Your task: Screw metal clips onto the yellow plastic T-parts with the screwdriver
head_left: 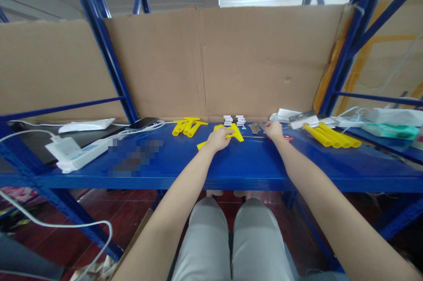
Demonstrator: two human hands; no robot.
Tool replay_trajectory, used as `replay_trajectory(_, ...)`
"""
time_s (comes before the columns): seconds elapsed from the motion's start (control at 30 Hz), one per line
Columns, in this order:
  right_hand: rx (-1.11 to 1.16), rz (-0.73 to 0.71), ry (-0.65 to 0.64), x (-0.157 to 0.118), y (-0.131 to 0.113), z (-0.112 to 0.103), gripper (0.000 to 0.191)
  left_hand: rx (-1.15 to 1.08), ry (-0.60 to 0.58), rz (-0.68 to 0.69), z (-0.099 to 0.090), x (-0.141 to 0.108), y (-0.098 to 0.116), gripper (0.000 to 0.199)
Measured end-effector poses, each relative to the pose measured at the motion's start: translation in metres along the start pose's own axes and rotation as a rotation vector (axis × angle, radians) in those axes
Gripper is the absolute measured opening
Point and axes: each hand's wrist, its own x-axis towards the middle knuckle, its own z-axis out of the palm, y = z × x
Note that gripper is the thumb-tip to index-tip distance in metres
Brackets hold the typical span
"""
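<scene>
My left hand point(218, 139) is closed around a yellow T-shaped plastic scraper handle point(237, 133). Its crossbar sticks out to the right of my fingers, and the grip end shows at the lower left. With fingertips pinched, my right hand point(274, 130) is at a thin flat grey piece point(261, 125); the fingers partly hide it. Small grey metal plates point(254, 128) lie just left of that hand. Under and beside the right wrist is a red-handled tool point(288, 138), partly covered. Stacked small white boxes point(234, 120) stand behind, between the hands.
Several yellow T-shaped handles point(189, 127) lie at the back left, and several yellow tubes point(330, 134) at the right. White packets point(304, 120) sit behind the tubes. A white power strip point(86, 156) with cables occupies the left. Cardboard point(257, 61) backs the blue shelf point(251, 168).
</scene>
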Motion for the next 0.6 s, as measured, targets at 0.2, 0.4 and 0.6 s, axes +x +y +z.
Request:
replay_trajectory(0.2, 0.247, 0.046, 0.027, -0.003, 0.000, -0.003, 0.018, 0.002, 0.008, 0.005, -0.001, -0.001, 0.001, 0.040)
replay_trajectory(0.4, 0.428, 0.073, 0.027, -0.007, -0.009, -0.002, 0.008, -0.003, 0.005, 0.002, 0.000, -0.001, 0.001, 0.039)
replay_trajectory(0.6, 0.695, -0.025, -0.110, -0.015, -0.024, 0.003, 0.009, -0.027, -0.001, 0.011, 0.004, 0.000, -0.001, 0.037)
